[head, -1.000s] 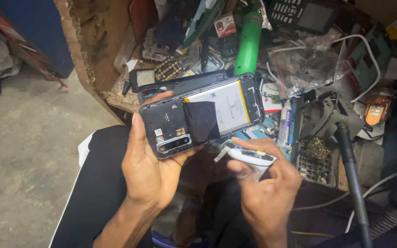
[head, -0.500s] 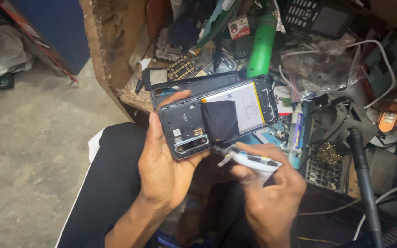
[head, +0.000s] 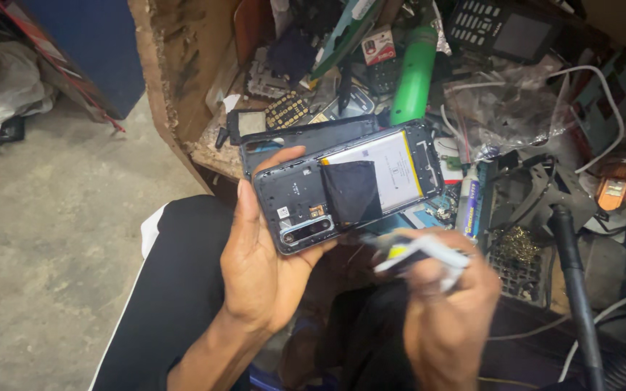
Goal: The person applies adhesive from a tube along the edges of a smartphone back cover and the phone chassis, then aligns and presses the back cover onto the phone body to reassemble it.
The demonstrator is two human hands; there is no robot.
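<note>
Our left hand [head: 262, 268] grips the opened smartphone [head: 349, 185] near the bench's front edge; keep it steady. Our right hand [head: 447, 304] clasps a blurred white tool [head: 418, 253]; approach gently.

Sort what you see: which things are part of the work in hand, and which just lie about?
In hand: left hand holding opened phone; right hand holding white tool.

Lying about: green tube, keypad phone, white cable, plastic bag.

Your worn wooden bench [head: 182, 87] carries a green cylinder [head: 414, 76], keypad phone [head: 498, 29], possibly loose circuit boards.
</note>
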